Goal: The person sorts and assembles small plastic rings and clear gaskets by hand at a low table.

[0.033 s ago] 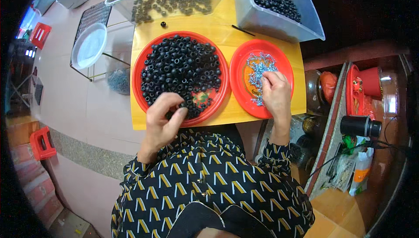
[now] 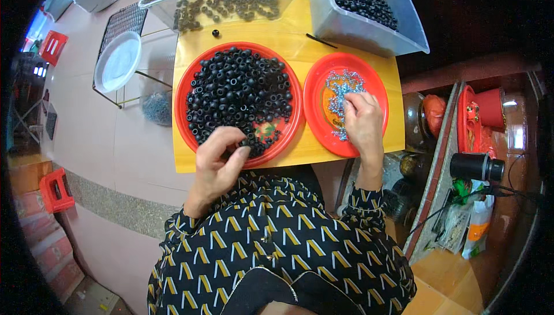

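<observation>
At the near edge of a red plate (image 2: pixel 180 107) heaped with black round parts with holes (image 2: pixel 236 87), my left hand (image 2: pixel 219 156) is closed. Its thumb and forefinger pinch one black bead-like part (image 2: pixel 244 143). To the right, my right hand (image 2: pixel 365 120) hangs over a smaller red plate (image 2: pixel 378 84) with its fingertips pressed together among tiny silvery-blue metal pieces (image 2: pixel 345 78). What those fingertips hold, if anything, is too small to make out.
Both plates stand on a yellow table (image 2: pixel 297 15). Behind them are two clear plastic bins of black parts, a left bin (image 2: pixel 161 9) and a right bin (image 2: pixel 404 38). One loose black part (image 2: pixel 216 33) and a thin black stick (image 2: pixel 321 40) lie between. A rack holds a white bowl (image 2: pixel 118 61) at left.
My left hand has shifted very slightly right and down, still pinching the black part. My right hand has barely moved; its fingertips stay over the silvery pieces.
</observation>
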`<state>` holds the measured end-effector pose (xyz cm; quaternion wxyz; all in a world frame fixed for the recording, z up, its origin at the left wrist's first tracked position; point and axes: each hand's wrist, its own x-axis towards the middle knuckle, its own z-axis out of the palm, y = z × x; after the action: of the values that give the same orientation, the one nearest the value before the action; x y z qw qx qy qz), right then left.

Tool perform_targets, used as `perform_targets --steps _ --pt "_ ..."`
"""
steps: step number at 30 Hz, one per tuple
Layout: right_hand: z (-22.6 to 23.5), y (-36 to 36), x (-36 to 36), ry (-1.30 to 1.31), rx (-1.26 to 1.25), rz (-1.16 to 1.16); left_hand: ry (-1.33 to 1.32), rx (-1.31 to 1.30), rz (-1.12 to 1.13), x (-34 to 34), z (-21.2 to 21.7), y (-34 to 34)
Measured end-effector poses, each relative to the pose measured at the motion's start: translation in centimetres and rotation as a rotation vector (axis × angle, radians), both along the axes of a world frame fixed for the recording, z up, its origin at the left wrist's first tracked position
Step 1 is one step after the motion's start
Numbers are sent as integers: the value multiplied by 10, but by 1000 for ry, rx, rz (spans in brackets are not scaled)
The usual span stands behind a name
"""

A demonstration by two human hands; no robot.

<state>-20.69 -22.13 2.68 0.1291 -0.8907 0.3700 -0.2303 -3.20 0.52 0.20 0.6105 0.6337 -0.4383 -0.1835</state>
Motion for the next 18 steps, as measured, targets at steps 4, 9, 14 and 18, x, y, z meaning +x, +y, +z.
perform_targets --steps 4,9,14,18 --pt "-10 -13 21 50 -198 96 -5 -73 -17 -6 -11 -1" --pt "-26 -19 42 264 -265 93 -71 -101 -22 -5 -16 1" --pt "-34 -20 43 276 -249 165 -59 -133 -33 -5 -20 1" --pt "-22 -21 31 64 -62 280 -75 -149 -37 -3 -20 1"
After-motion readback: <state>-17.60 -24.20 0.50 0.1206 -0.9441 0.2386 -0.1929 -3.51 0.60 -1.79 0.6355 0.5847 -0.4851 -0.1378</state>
